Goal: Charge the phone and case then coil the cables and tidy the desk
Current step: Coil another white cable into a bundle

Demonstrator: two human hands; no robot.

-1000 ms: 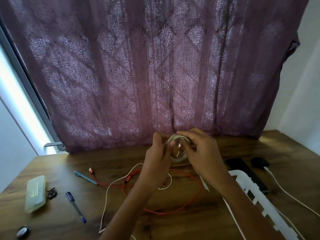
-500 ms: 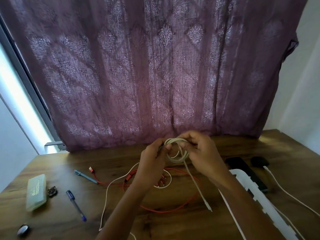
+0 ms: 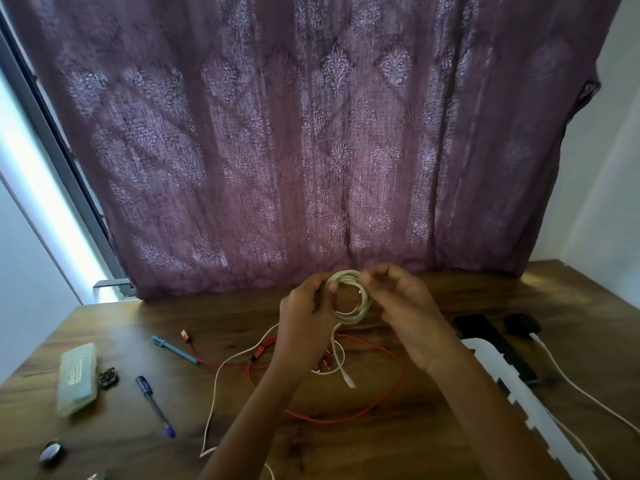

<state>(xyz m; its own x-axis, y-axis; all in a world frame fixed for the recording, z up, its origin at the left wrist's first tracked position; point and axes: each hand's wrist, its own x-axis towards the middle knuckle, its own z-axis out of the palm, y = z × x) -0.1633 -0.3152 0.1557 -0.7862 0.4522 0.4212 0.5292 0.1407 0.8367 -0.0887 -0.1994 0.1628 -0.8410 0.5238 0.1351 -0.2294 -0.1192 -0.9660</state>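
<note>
Count: 2 pens (teal pen, blue pen), 1 red cable, 1 white coil. The coil sits between the hands: left hand pinches its left rim, right hand grips its right.

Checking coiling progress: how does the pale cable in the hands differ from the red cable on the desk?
Colour: the pale cable is off-white; the red cable is orange-red.
Shape: the pale cable is wound in a small coil with a tail hanging; the red cable sprawls in wide loose loops.
Support: left hand and right hand hold the pale cable; the red cable lies on the desk.
</note>
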